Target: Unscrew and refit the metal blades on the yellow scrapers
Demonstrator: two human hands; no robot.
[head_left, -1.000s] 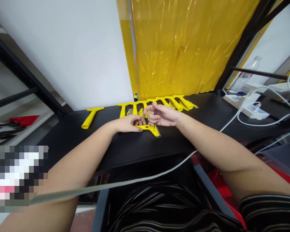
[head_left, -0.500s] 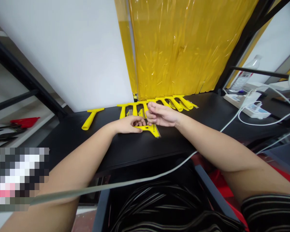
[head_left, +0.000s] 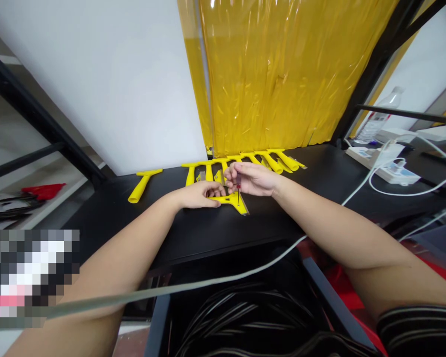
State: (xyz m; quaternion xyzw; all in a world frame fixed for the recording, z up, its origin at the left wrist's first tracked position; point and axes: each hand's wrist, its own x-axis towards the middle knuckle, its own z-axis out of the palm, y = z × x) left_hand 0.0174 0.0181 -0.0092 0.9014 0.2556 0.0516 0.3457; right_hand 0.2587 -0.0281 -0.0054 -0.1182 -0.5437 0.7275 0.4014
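step: apparently screwdriving at yellow scraper, near side of table | left hand: fingers clamped on its handle | right hand: fingers pinching screwdriver | next: likely needs upright twist

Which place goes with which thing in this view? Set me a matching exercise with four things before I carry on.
Things
1. Yellow plastic T-shaped scraper with a metal blade edge
2. Thin screwdriver with a dark handle
3. Clear plastic bottle
4. Lone yellow T-shaped piece with a tubular handle

Places
A. Far right, beyond the white power strip
B. Held in the left-hand grip
C. Apart, on the left of the black surface
D. In the right-hand grip, shaft pointing down

Pairs: 1-B, 2-D, 3-A, 4-C
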